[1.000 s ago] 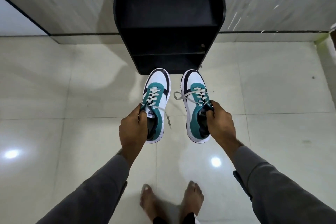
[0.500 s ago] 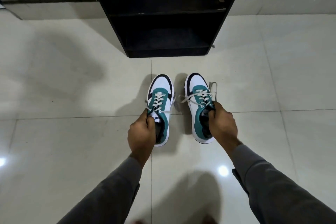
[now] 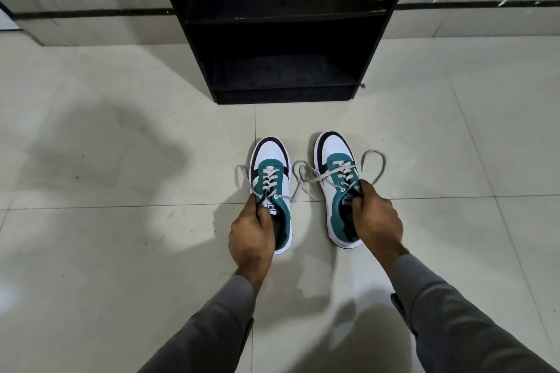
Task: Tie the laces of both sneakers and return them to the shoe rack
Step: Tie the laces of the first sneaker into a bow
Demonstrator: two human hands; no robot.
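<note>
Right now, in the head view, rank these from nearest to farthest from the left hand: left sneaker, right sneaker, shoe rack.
1. left sneaker, gripped at its tongue by the left hand.
2. right sneaker, beside it, in the right hand.
3. shoe rack, ahead against the wall.

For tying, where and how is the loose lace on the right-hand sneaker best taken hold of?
Probably by its two free ends: one loops out on the floor right of the right sneaker, the lace curving there, the other trails left between the shoes. Come from above and pinch each end, since both lie flat on the tile. The right hand is gripping the tongue and would have to let go.
</note>
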